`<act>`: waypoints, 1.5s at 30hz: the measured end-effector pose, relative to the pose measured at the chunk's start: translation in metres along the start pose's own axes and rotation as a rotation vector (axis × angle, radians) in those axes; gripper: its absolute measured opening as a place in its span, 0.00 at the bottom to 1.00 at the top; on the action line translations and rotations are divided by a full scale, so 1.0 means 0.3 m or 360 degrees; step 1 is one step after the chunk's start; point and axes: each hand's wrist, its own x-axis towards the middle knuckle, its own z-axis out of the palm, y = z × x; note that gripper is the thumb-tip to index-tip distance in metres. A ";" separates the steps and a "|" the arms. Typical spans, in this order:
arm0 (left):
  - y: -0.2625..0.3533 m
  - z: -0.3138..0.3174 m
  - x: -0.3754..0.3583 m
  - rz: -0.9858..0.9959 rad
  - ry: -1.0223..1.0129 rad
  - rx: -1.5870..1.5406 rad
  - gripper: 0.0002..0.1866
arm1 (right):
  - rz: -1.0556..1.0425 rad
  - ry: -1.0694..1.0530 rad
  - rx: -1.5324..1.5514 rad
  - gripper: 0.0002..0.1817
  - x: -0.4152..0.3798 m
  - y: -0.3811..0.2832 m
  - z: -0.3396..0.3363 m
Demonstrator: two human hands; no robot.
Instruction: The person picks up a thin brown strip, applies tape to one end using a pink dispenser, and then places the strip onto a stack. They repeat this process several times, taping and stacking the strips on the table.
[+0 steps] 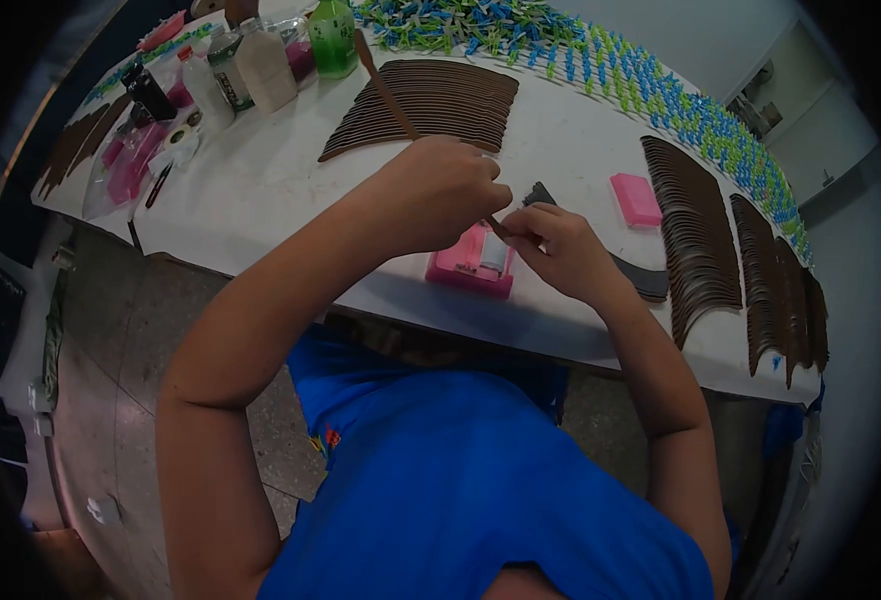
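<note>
A long, thin brown strip runs slantwise through my left hand, its far end standing up beyond the fist. The fingers of that hand are wrapped round it. My right hand pinches the near end of the same strip between thumb and fingers. Just below both hands is a pink tape dispenser with a pale roll in it, close to the table's front edge. Under the right hand and wrist lies a dark grey curved piece, partly covered by the hand.
Brown curved strips lie in a row behind my hands, with more rows at right. A pink box sits between. Blue and green twisted pieces line the back. Several bottles and a pen are at left.
</note>
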 end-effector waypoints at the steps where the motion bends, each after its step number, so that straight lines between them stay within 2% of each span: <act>1: -0.001 -0.008 0.006 0.0044 -0.0002 0.0035 0.04 | -0.0018 0.0000 0.0014 0.08 0.007 0.002 0.008; 4: 0.001 -0.007 0.022 0.0100 0.0021 0.0106 0.01 | -0.0019 -0.0008 0.0036 0.09 0.017 0.006 0.028; 14: -0.008 0.011 0.046 0.0180 0.0076 0.0268 0.04 | 0.0041 -0.0009 0.0024 0.08 0.027 0.027 0.064; 15: -0.004 0.001 0.048 0.0179 0.0075 0.0265 0.04 | 0.0043 -0.0012 0.0024 0.08 0.027 0.029 0.067; 17: 0.001 -0.019 0.051 0.0103 -0.0122 0.0197 0.01 | 0.0002 0.0050 0.0046 0.08 0.028 0.034 0.076; 33: -0.023 0.014 -0.007 0.0043 -0.0101 0.0069 0.05 | -0.0050 0.0072 -0.0016 0.10 0.016 0.051 0.073; 36: -0.034 0.088 -0.052 0.0004 -0.0058 -0.0003 0.04 | -0.0028 0.0036 -0.0044 0.11 -0.004 0.051 0.051; 39: -0.019 0.175 -0.094 -0.0028 0.0080 -0.0135 0.07 | 0.0014 -0.0022 -0.0070 0.12 -0.030 0.061 0.032; 41: -0.002 0.224 -0.114 -0.0085 0.0241 -0.0241 0.10 | -0.0081 -0.0050 -0.0158 0.12 -0.043 0.071 0.019; 45: 0.031 0.267 -0.118 -0.0120 0.0284 -0.0325 0.11 | -0.0149 -0.0026 -0.0179 0.12 -0.068 0.101 0.004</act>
